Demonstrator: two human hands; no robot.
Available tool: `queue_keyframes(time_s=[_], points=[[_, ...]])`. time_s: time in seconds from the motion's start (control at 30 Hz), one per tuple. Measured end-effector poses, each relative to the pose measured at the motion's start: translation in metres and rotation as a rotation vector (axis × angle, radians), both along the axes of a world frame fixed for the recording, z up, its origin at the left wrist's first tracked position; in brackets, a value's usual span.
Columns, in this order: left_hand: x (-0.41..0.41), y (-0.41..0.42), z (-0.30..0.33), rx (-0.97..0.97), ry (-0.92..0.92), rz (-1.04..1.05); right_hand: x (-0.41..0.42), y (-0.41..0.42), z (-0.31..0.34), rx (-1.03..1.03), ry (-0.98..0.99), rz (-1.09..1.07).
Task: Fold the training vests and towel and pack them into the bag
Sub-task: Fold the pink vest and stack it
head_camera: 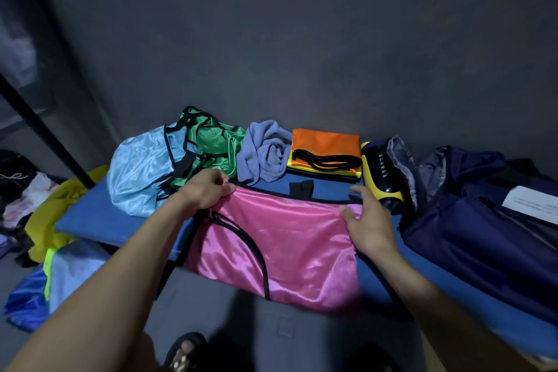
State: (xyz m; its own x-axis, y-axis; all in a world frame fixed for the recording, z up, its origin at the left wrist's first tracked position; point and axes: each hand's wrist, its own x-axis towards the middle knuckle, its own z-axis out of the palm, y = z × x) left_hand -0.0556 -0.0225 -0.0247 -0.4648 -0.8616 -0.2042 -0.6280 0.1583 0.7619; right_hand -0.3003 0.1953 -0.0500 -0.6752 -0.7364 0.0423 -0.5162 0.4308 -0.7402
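Note:
A pink vest with black trim lies spread on the blue mat, its near part hanging over the front edge. My left hand pinches the vest's far left corner. My right hand rests with relaxed fingers on the vest's right edge. Behind lie a crumpled light blue vest, a green vest and a bunched lavender towel. A folded orange vest sits on a folded yellow one. The navy bag lies open at the right.
A yellow and dark bottle-like object lies between the folded vests and the bag. A white paper rests on the bag. Yellow and blue fabrics lie on the floor at left. A dark pole slants at left. A grey wall stands behind.

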Motion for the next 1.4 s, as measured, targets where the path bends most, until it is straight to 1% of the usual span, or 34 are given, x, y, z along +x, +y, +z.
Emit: queue_keyframes(time_s=[0.1,0.17,0.2,0.23,0.3,0.33,0.4,0.5,0.57,0.63,0.67,0.7,0.73,0.77,0.8,0.83,0.87,0.9,0.93,0.97,1.0,1.07,1.13,1.23,1.33,1.4], points=[[-0.001,-0.005,0.006,-0.147,-0.067,-0.026,0.001,-0.006,0.004,-0.110,0.133,0.052],[-0.002,-0.010,0.004,-0.201,-0.075,-0.008,0.000,-0.013,0.010,-0.134,0.169,0.072],[-0.003,-0.012,0.001,-0.215,-0.069,0.002,0.000,-0.015,0.014,-0.110,0.130,0.056],[-0.004,-0.013,-0.003,-0.244,-0.079,-0.004,0.000,-0.017,0.015,-0.070,0.051,0.031],[-0.004,-0.012,-0.009,-0.312,-0.130,-0.051,0.003,-0.017,0.014,0.042,-0.070,-0.013],[-0.003,-0.012,-0.010,-0.339,-0.147,-0.073,0.005,-0.018,0.013,0.070,-0.073,-0.015],[0.000,-0.016,-0.014,-0.420,-0.157,-0.108,0.009,-0.019,0.009,0.059,-0.037,-0.015],[0.000,-0.023,-0.019,-0.515,-0.180,-0.165,0.012,-0.019,0.004,0.071,0.096,0.067],[-0.001,-0.023,-0.017,-0.549,-0.267,-0.209,0.013,-0.019,0.001,0.119,0.169,0.095],[-0.002,-0.016,-0.006,-0.703,-0.482,-0.222,0.010,-0.018,0.002,0.142,0.165,0.091],[-0.005,-0.007,0.003,-0.802,-0.535,-0.194,0.009,-0.018,0.002,0.150,0.150,0.085],[-0.011,0.008,0.012,-0.873,-0.484,-0.175,0.008,-0.018,0.000,0.145,0.139,0.077],[-0.018,0.029,0.022,-0.872,-0.350,-0.202,0.008,-0.018,-0.002,0.139,0.116,0.065],[-0.025,0.055,0.028,-0.774,-0.204,-0.287,0.008,-0.018,-0.003,0.123,0.083,0.052],[-0.032,0.082,0.028,-0.623,-0.123,-0.412,0.007,-0.017,-0.003,0.113,0.045,0.043],[-0.036,0.107,0.021,-0.492,-0.166,-0.560,0.007,-0.016,-0.002,0.105,0.020,0.037],[-0.038,0.128,0.008,-0.436,-0.313,-0.702,0.008,-0.013,-0.001,0.105,0.004,0.031],[-0.038,0.143,-0.007,-0.444,-0.472,-0.807,0.009,-0.011,0.001,0.102,-0.008,0.021],[-0.036,0.151,-0.022,-0.497,-0.581,-0.864,0.009,-0.008,0.004,0.097,-0.017,0.011],[-0.034,0.154,-0.035,-0.583,-0.630,-0.876,0.009,-0.006,0.006,0.091,-0.022,0.005],[-0.032,0.156,-0.042,-0.682,-0.633,-0.857,0.010,-0.004,0.007,0.091,-0.027,0.001],[-0.028,0.160,-0.045,-0.897,-0.575,-0.829,0.008,-0.003,0.005,0.081,-0.040,-0.003],[-0.024,0.170,-0.051,-1.031,-0.513,-0.803,0.004,-0.003,0.004,0.079,-0.049,-0.003],[-0.014,0.177,-0.067,-1.104,-0.433,-0.779,0.001,0.000,0.009,0.103,-0.089,0.013],[0.000,0.161,-0.062,-1.130,-0.419,-0.826,0.000,0.008,0.011,0.128,-0.106,0.035],[0.011,0.143,-0.058,-1.079,-0.399,-0.872,-0.003,0.014,0.008,0.115,-0.162,0.025]])
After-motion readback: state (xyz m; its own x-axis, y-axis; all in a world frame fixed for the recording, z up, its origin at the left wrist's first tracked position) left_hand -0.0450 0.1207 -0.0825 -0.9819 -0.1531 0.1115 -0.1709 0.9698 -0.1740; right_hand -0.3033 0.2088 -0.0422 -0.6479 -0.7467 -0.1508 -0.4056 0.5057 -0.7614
